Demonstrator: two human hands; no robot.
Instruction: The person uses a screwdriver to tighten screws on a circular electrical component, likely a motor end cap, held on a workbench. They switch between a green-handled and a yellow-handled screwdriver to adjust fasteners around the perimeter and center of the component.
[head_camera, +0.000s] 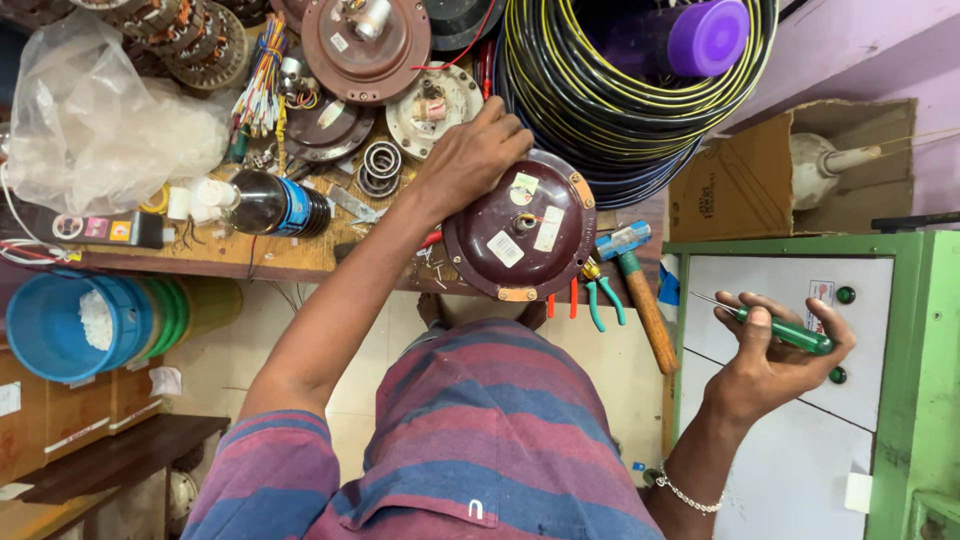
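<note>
My left hand (470, 160) rests on the far rim of a round maroon fan motor housing (520, 235), which lies at the front edge of the wooden workbench (200, 255); stickers and copper tabs show on its cover. My right hand (770, 355) is raised off to the right, over a green and white cabinet (900, 330). It grips a green-handled screwdriver (785, 330) whose thin shaft points left.
A blue-headed hammer (640, 290) and green-handled pliers (603, 297) hang over the bench edge beside the housing. Behind are a big coil of black cable (610, 110), other motor parts (365, 45), bearings (380, 165), a dark bottle (275, 205), a plastic bag (100, 120) and a blue bucket (65, 320).
</note>
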